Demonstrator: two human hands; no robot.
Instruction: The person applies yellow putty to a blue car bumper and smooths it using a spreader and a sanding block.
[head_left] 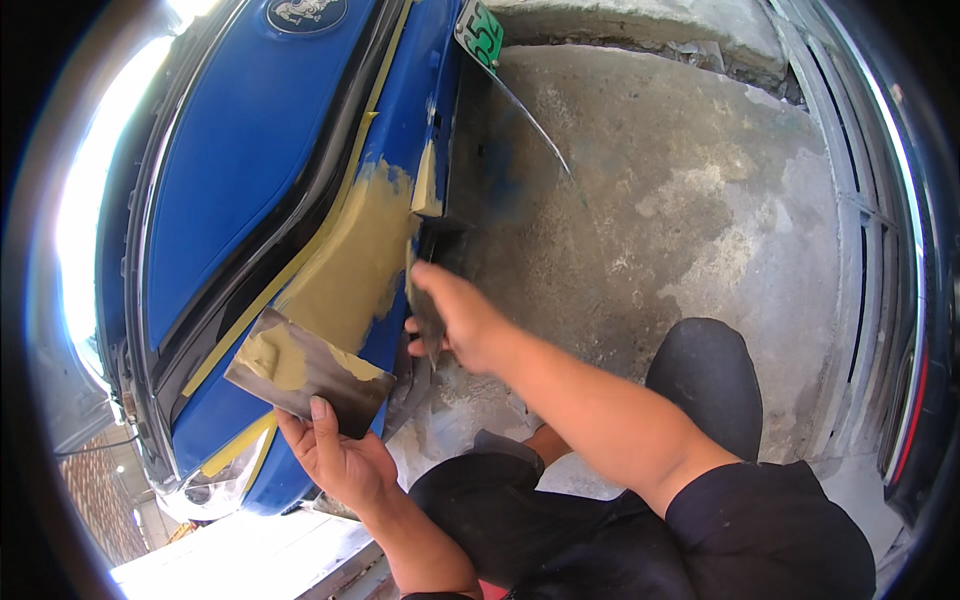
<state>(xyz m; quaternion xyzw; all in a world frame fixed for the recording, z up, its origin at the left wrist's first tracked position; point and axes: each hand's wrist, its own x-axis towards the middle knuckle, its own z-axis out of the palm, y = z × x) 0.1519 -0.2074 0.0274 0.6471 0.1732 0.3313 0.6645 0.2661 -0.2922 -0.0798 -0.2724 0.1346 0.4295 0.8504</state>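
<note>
My left hand (345, 465) grips a flat dark metal plate (345, 395) by its near edge, thumb on top. A lump of yellowish body filler (275, 358) lies on the plate's left part, with a thin strip along its far edge. In my right hand (458, 325) is a thin dark putty scraper (428, 318), held upright at the right edge of the blue car bumper (385, 340). Whether its blade touches the bumper I cannot tell. A broad patch of spread filler (360, 240) covers the bumper just left of the scraper.
Yellow masking tape (335, 205) runs along the bumper beside black trim (300, 185) and the blue panel (245, 165). A licence plate (480, 38) sits at the far end. Concrete floor (640, 200) spreads right, toward a metal gate (860, 240). My knee (708, 385) is at right.
</note>
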